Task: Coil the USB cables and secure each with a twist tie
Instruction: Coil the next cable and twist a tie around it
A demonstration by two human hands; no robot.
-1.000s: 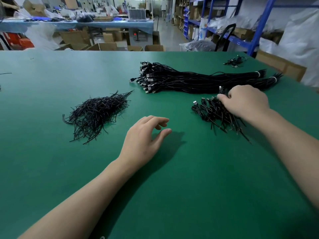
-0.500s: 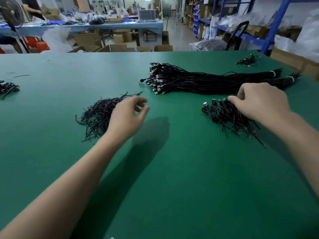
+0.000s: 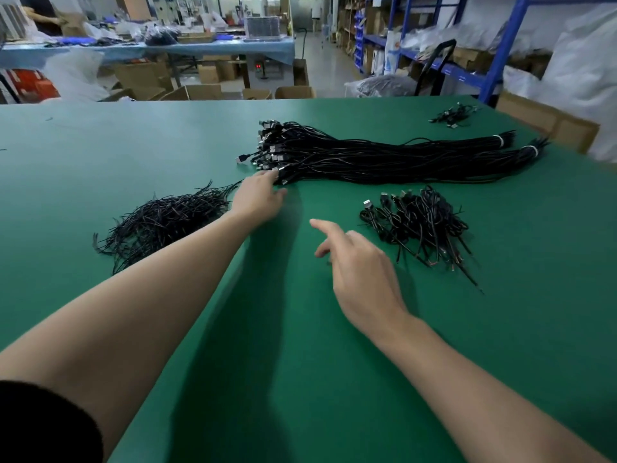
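A long bundle of straight black USB cables (image 3: 384, 158) lies across the far half of the green table (image 3: 300, 362), plugs at its left end. My left hand (image 3: 258, 195) reaches to that plug end, fingertips touching the nearest plugs; whether it grips one I cannot tell. A loose heap of black twist ties (image 3: 163, 222) lies left of that hand. A pile of coiled, tied cables (image 3: 420, 222) sits on the right. My right hand (image 3: 360, 272) hovers over bare table left of that pile, forefinger extended, holding nothing.
A few more cables (image 3: 454, 115) lie near the far right corner. Past the table's far edge stand cardboard boxes (image 3: 197, 92), a blue-covered bench (image 3: 150, 50) and blue shelving (image 3: 500, 51) on the right.
My left hand has moved from beside the twist ties forward and right to the plug end of the long bundle. My right hand has left the coiled pile and drawn back toward the middle.
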